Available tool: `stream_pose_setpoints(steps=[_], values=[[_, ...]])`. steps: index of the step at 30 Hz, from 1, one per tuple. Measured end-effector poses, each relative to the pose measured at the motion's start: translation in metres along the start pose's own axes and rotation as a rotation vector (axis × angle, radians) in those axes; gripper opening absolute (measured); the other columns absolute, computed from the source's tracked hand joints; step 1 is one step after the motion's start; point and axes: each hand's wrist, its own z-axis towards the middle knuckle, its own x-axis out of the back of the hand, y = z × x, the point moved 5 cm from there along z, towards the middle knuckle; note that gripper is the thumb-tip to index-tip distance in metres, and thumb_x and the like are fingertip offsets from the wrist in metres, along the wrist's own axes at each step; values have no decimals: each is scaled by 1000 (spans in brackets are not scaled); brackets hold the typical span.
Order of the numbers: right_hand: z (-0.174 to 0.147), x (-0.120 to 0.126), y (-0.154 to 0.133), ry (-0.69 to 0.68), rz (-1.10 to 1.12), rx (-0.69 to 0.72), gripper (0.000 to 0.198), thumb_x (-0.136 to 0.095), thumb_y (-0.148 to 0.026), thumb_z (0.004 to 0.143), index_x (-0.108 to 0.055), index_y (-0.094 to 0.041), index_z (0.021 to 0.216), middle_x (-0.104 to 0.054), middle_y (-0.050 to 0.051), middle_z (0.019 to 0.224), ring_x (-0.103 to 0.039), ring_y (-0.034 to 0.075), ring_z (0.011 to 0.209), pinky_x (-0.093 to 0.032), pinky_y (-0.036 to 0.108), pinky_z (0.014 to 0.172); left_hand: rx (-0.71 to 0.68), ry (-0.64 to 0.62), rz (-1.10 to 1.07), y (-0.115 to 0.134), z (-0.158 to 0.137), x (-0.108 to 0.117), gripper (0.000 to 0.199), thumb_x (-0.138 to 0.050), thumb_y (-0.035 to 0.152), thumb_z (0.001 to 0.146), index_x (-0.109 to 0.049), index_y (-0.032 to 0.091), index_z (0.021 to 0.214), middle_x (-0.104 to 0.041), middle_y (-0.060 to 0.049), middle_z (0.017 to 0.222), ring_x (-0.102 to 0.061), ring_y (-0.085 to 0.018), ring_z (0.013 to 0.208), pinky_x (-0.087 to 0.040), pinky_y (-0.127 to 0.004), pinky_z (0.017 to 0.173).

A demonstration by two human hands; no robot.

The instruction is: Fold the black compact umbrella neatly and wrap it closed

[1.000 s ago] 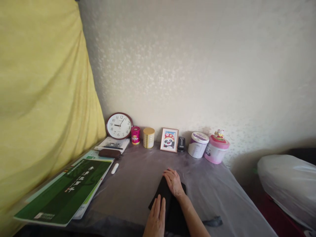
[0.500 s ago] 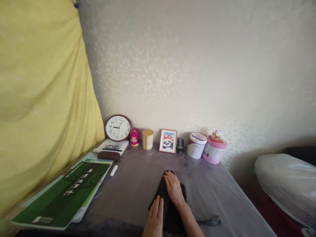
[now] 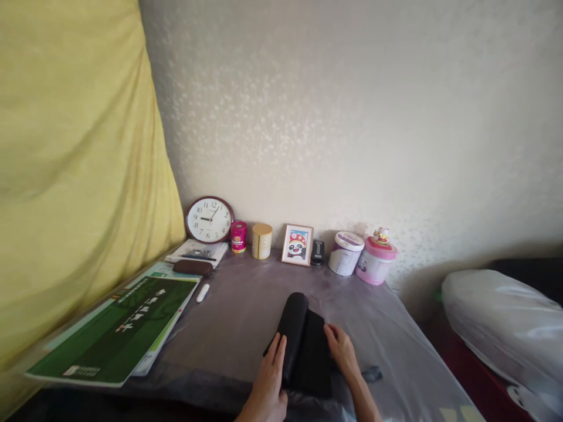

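In front of the picture frame (image 3: 297,245), the left hand (image 3: 268,380), fingers together, is resting on seemingly soft, light black cloth (image 3: 301,346), the right hand (image 3: 343,350) pinching its graspable edge.

Setting: a room in a home, by appearance. Evidence: wall (image 3: 272,126) with floral pattern; hanging yellow cloth (image 3: 79,176); table (image 3: 233,334) under a grey cover, bearing a clock (image 3: 210,220), framed panda picture (image 3: 297,245), books (image 3: 118,331), and a figurine (image 3: 382,235) atop a pink tub (image 3: 373,271).
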Motion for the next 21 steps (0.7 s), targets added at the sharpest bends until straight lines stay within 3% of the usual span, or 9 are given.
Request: stream_pose_setpoints(steps=[10, 21], values=[[-17, -11, -24, 162, -26, 233, 33, -50, -46, 76, -66, -20, 87, -71, 9, 74, -67, 26, 73, -49, 31, 60, 6, 34, 68, 4, -3, 0, 95, -38, -9, 55, -5, 15, 141, -4, -6, 152, -13, -16, 137, -19, -27, 111], [-10, -40, -79, 19, 58, 241, 33, -47, -33, 79, -62, -14, 102, -71, 9, 80, -68, 23, 76, -49, 28, 64, 68, 8, 112, 5, -5, 1, 93, -42, -8, 58, -6, 12, 141, -6, -12, 151, -15, -20, 137, -21, -29, 110]])
